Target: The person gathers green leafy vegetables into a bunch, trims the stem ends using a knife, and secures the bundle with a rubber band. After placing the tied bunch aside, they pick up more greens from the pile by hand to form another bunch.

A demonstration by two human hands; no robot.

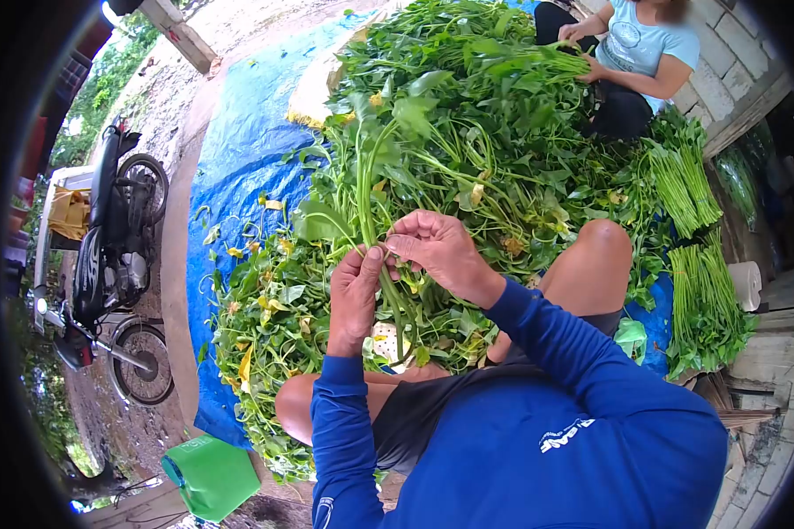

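My left hand (355,295) is closed round a small bunch of leafy green stems (366,189), held upright above the pile. My right hand (441,251) meets it at the stems, its thumb and fingers pinched together beside the left thumb. What lies between the right fingertips is too small to make out. Lower ends of the stems hang below my hands. A large heap of leafy greens (503,115), with some yellowed leaves, spreads in front of me and around my legs.
A blue tarp (243,141) lies under the greens. Tied bundles (701,295) are stacked at the right. Another person (648,53) sits at the top right, holding stems. A green container (212,476) is at the lower left, a motorcycle (106,247) beyond the tarp.
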